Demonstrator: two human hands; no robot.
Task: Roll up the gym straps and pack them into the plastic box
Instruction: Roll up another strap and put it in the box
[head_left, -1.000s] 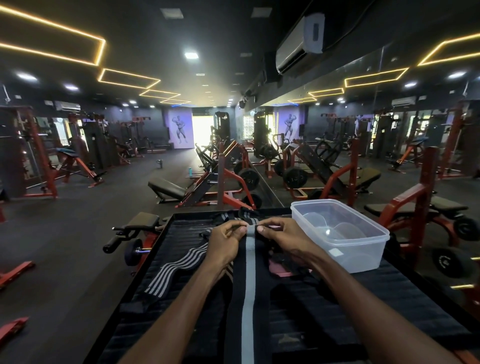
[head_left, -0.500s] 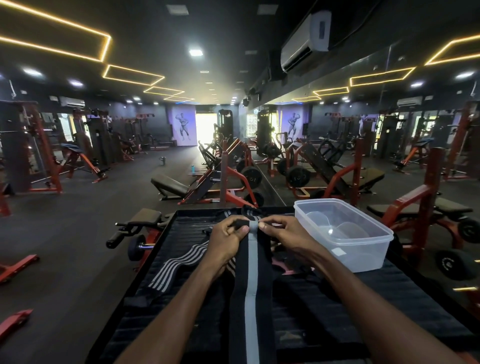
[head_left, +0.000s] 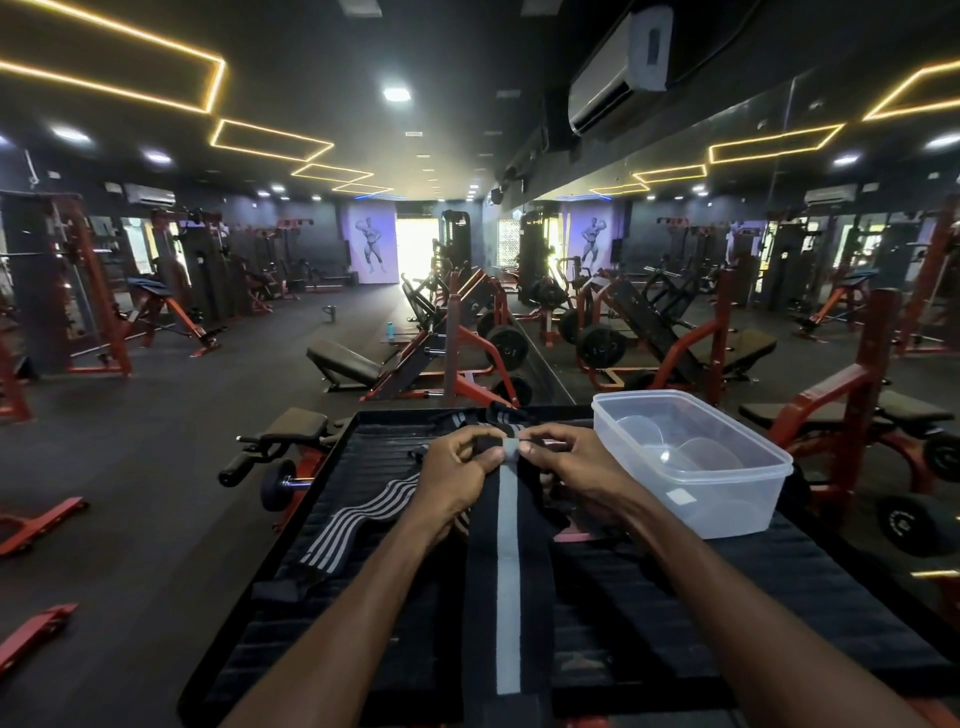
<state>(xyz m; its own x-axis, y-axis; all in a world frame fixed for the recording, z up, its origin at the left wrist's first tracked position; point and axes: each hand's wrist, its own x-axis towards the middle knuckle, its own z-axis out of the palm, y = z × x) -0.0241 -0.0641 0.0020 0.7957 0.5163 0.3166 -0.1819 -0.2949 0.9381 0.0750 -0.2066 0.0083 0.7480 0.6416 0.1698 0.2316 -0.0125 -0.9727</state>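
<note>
A black strap with one grey centre stripe (head_left: 506, 587) lies lengthwise toward me on the black ribbed platform (head_left: 779, 613). Its far end is curled into a small roll. My left hand (head_left: 457, 478) and my right hand (head_left: 566, 467) both pinch that rolled end, thumbs and fingers curled round it. A second strap with several thin grey stripes (head_left: 358, 514) lies loose to the left. Another striped strap (head_left: 478, 418) sits beyond my hands at the far edge. The clear plastic box (head_left: 727, 499) stands open at the right with no strap inside.
Something pink or red (head_left: 571, 535) shows under my right wrist. The platform's left edge drops to the gym floor near a small dumbbell (head_left: 278, 483) and a padded bench (head_left: 296, 423). Red weight machines surround the platform; a mirror wall runs along the right.
The far end of the single-stripe strap has been turned over into a tighter little roll, and both hands have shifted slightly away from me with it.
</note>
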